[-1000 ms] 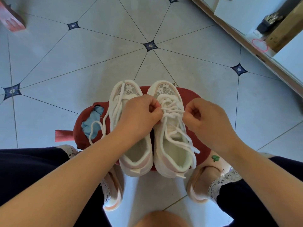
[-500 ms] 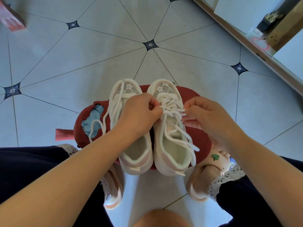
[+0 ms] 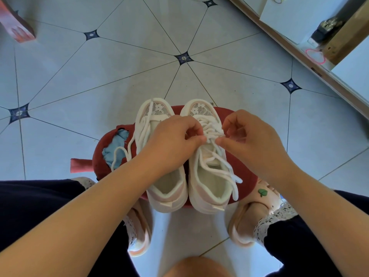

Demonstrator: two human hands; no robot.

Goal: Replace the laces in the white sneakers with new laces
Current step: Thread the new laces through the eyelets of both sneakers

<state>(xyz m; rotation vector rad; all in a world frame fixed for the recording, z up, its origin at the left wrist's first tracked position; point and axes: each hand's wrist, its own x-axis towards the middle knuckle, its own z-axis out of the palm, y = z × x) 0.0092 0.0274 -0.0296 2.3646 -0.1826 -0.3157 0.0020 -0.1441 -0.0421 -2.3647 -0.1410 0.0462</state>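
Right hand [image 3: 253, 139] nearer left hand's [image 3: 173, 136] lace [image 3: 210, 131]

Sneakers [image 3: 166, 184]: lace-mesh toes, matt cloth. Laces [image 3: 216, 162]: woven cord. Floor [image 3: 119, 76]: glossy tile.

Tiled floor [image 3: 119, 80] open ahead of the toes and to either side. Obstacles: left hand [image 3: 171, 140] and right hand [image 3: 251, 140] close together over the lacing [image 3: 211, 132] of the right sneaker [image 3: 209, 188]; loose lace [image 3: 118, 148] draped off the left edge of the red stool [image 3: 247, 168]; slippered feet [image 3: 242, 222] flanking its near end

Sneakers [image 3: 187, 160] side by side on stool [image 3: 242, 168] (floor [image 3: 119, 76] beneath)
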